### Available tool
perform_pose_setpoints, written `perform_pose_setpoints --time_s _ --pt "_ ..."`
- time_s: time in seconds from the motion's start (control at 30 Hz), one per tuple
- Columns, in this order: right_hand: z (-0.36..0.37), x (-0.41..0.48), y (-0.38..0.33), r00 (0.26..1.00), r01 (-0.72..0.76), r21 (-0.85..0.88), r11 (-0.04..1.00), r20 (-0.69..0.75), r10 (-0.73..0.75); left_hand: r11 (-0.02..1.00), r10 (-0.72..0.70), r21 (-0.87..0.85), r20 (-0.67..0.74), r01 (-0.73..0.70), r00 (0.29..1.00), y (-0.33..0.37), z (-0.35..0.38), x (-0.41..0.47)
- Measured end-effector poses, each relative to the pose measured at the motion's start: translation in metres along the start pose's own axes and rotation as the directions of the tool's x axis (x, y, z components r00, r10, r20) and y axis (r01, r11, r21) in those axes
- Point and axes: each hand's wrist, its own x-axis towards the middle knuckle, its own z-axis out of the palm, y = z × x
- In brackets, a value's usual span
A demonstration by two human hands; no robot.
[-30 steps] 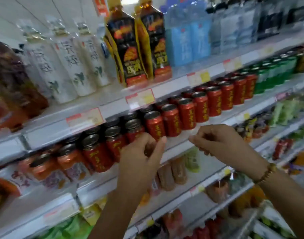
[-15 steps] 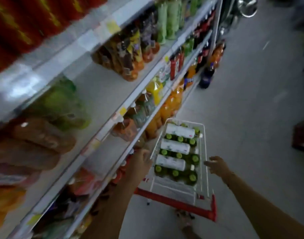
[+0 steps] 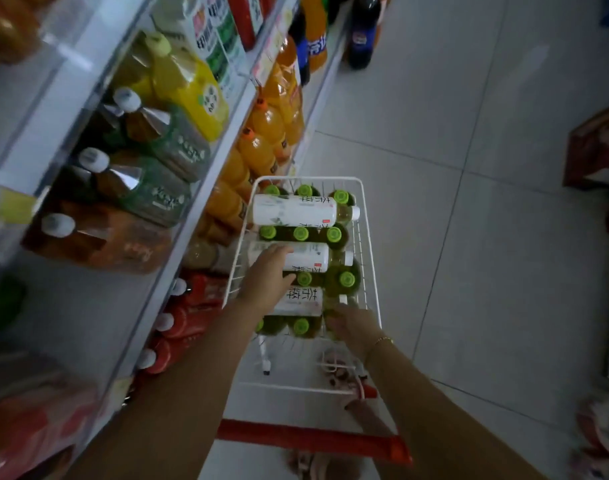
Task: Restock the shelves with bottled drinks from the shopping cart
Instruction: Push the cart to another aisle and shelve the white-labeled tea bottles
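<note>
Overhead view: a white wire shopping cart (image 3: 306, 178) beside drink shelves (image 3: 206, 187) holds green-capped bottles (image 3: 300, 233). The left hand (image 3: 268, 275) curls round the middle bottle (image 3: 308, 258). The right hand (image 3: 355, 325) meets the nearest bottle (image 3: 301, 301); its grip is unclear.

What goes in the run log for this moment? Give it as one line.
stage: picking from cart | left hand: grips middle white bottle | right hand: at near white bottle, grip unclear

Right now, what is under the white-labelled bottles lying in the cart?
Upright green-capped bottles show between the three lying bottles. Caps directly beneath them, and the cart floor, are covered.
</note>
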Motion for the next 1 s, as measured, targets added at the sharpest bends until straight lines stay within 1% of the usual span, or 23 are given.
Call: perform_pose_setpoints --time_s 0.07,0.1,0.13,0.17,0.27,0.3,0.33,0.4,0.47,0.53,0.63,0.7,0.77,0.83,0.9,0.93,1.0 --pt "0.003 0.011 0.002 0.999 -0.034 0.168 0.985 0.019 0.032 0.998 0.043 0.035 0.070 -0.045 0.997 0.004 0.009 0.019" --pt "0.005 0.014 0.003 0.999 -0.042 0.272 0.961 0.029 0.036 0.997 0.055 0.050 0.094 -0.060 0.994 0.005 0.013 0.028" --pt "0.007 0.017 0.002 0.997 -0.071 0.384 0.921 0.063 0.051 0.995 0.069 0.070 0.102 -0.077 0.992 0.006 0.015 0.036" --pt "0.012 0.015 -0.001 0.993 -0.105 0.458 0.883 0.090 0.071 0.991 0.078 0.104 0.105 -0.089 0.991 0.007 0.017 0.044" --pt "0.026 0.017 -0.008 0.983 -0.182 0.665 0.724 0.113 0.143 0.950 0.095 0.282 0.155 -0.136 0.983 0.008 0.019 0.059" --pt "0.030 0.018 -0.009 0.980 -0.199 0.702 0.684 0.121 0.160 0.918 0.103 0.362 0.181 -0.163 0.978 0.009 0.019 0.061" --pt "0.035 0.022 -0.009 0.976 -0.206 0.714 0.669 0.105 0.188 0.878 0.113 0.438 0.200 -0.192 0.973 0.010 0.020 0.062" --pt "0.040 0.027 -0.006 0.973 -0.168 0.700 0.695 0.006 0.230 0.823 0.120 0.530 0.188 -0.204 0.975 0.012 0.028 0.064" --pt "0.040 0.030 0.001 0.971 -0.121 0.646 0.754 -0.082 0.227 0.788 0.121 0.589 0.134 -0.178 0.984 0.017 0.036 0.065" --pt "0.041 0.024 0.009 0.974 -0.067 0.542 0.838 -0.145 0.172 0.769 0.117 0.621 0.093 -0.149 0.989 0.021 0.042 0.067" --pt "0.036 0.006 0.016 0.980 0.075 0.387 0.919 -0.197 0.002 0.800 0.119 0.586 0.050 -0.125 0.992 0.018 0.043 0.065" --pt "0.033 -0.013 0.014 0.955 0.224 0.242 0.944 -0.247 -0.164 0.843 0.159 0.518 0.010 -0.141 0.987 0.012 0.038 0.059" --pt "0.030 -0.030 0.008 0.899 0.382 0.062 0.922 -0.258 -0.355 0.913 0.196 0.366 -0.001 -0.182 0.981 0.006 0.027 0.047" --pt "0.026 -0.045 0.003 0.835 0.494 -0.080 0.866 -0.233 -0.498 0.970 0.192 0.160 -0.037 -0.184 0.981 0.003 0.010 0.035" --pt "0.019 -0.062 -0.004 0.772 0.562 -0.204 0.802 -0.220 -0.596 0.991 0.115 -0.049 -0.111 -0.121 0.987 0.004 -0.010 0.022" --pt "0.014 -0.071 -0.009 0.733 0.598 -0.250 0.761 -0.215 -0.646 0.983 0.059 -0.162 -0.163 -0.086 0.985 0.007 -0.021 0.014" --pt "0.005 -0.094 -0.022 0.632 0.668 -0.358 0.652 -0.188 -0.751 0.933 -0.065 -0.359 -0.270 -0.038 0.961 0.016 -0.045 -0.006"
